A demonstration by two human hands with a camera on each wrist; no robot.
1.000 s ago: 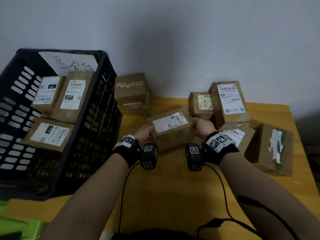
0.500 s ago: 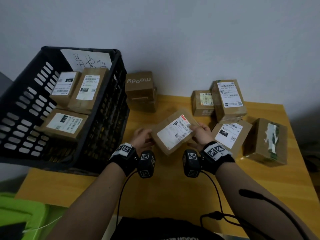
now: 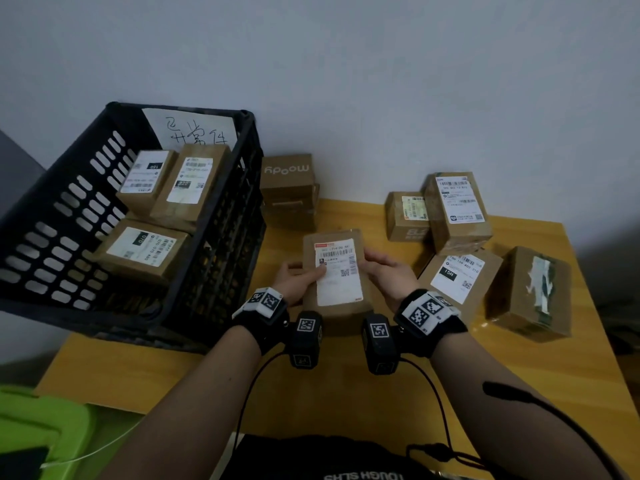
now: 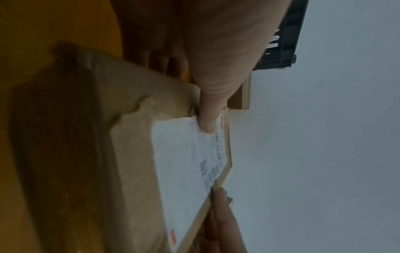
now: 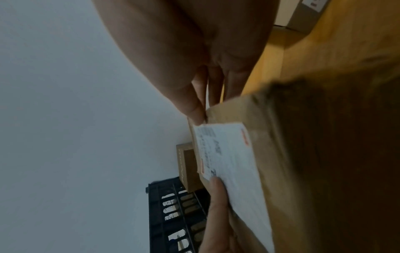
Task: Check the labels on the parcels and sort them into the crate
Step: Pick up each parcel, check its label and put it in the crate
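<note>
dim, flat indoor light throughout; wide-angle bending at edges, both wrist views dark and motion-blurred.

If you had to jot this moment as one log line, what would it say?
step: label check | left hand and right hand: both hold parcel, label up | crate: three parcels inside

Matt brown cardboard parcel (image 3: pixel 337 306) w/ white paper label (image 3: pixel 337 271); black perforated plastic crate (image 3: pixel 41 237); smooth wood table (image 3: pixel 346 403).

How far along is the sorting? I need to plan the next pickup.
Done: three parcels lie in the crate. In hand: both hands, left and right, hold one parcel, label up. Left: at least six boxes on the table, including the moody box.
</note>
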